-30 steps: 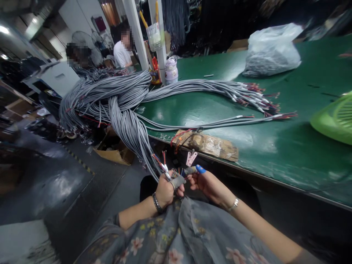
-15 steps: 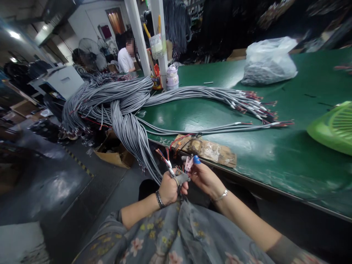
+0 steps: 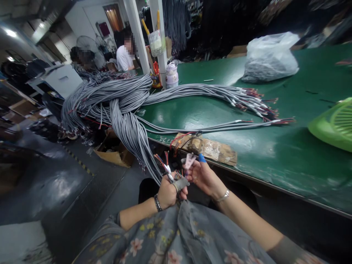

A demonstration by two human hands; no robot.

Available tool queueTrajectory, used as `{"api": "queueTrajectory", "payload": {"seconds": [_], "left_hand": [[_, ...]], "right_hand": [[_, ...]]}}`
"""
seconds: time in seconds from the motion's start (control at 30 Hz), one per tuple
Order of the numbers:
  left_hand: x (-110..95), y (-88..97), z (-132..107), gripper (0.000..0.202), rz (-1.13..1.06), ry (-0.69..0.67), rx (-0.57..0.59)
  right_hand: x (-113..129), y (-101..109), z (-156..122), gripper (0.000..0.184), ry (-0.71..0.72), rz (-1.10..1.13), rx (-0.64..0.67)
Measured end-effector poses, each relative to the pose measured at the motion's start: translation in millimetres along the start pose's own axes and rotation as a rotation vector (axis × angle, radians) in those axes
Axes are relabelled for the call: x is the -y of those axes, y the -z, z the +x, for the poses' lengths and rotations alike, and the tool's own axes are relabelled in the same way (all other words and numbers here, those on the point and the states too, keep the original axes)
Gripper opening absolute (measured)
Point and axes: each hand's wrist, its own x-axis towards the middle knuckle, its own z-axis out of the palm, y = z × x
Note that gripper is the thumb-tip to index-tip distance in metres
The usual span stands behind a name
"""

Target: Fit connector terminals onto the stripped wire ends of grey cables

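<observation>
My left hand point(image 3: 167, 192), with a grey cover on its thumb, is closed around grey cables whose white-sleeved ends point(image 3: 168, 170) stick up above the fist. Thin coloured wires fan out from those ends, and a few more show beside the thumb. Just to the right, my right hand point(image 3: 208, 180) holds a small pale pink clip-like piece point(image 3: 189, 161) at its fingers. Blue tape point(image 3: 202, 158) wraps the right thumb, which points up, away from the piece. Blur hides the piece's details and whether it touches the thin wires.
A large bundle of grey cables point(image 3: 129, 97) lies over the green table point(image 3: 275, 146) and hangs off its edge. A worn wooden block point(image 3: 217, 151) sits at the near edge. A plastic bag point(image 3: 271, 58), green basket point(image 3: 334, 124) and bottle point(image 3: 172, 76) stand farther off. A person point(image 3: 125, 57) sits beyond.
My right thumb has lifted away from the pale pink piece and points more upward. My left hand keeps its grip on the cables, nearly unmoved. The view has shifted slightly.
</observation>
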Motion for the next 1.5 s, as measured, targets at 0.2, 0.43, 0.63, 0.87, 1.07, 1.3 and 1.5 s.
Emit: {"api": "queueTrajectory", "payload": {"seconds": [0.2,0.43,0.63,0.87,1.07,1.3,1.5], "left_hand": [[-1.9,-3.9,2.4,0.040,-0.026,-0.048,-0.089],[-4.7,-9.5,6.7,0.038,-0.008,-0.028,-0.108],[0.1,-8.8,9.2,0.037,0.020,-0.024,-0.098],[1.8,-4.3,5.0,0.038,0.029,-0.040,-0.099],[13.5,10.7,-1.6,0.037,0.119,-0.088,-0.065],[1.1,11.0,-4.2,0.035,0.316,0.006,0.141],[3.2,9.2,1.3,0.039,0.189,0.035,0.055]], "right_hand": [[2.2,-7.2,-2.3,0.041,0.109,-0.092,-0.058],[2.1,-8.0,-0.5,0.040,0.147,-0.114,-0.105],[1.5,-5.4,-0.2,0.036,0.169,-0.136,-0.099],[-0.1,1.4,-0.9,0.044,0.092,-0.120,-0.076],[1.5,7.7,-11.8,0.048,-0.080,-0.362,0.034],[-2.4,-3.2,-20.6,0.038,0.011,-0.617,0.169],[0.0,4.6,-26.2,0.033,0.210,-0.670,0.090]]}}
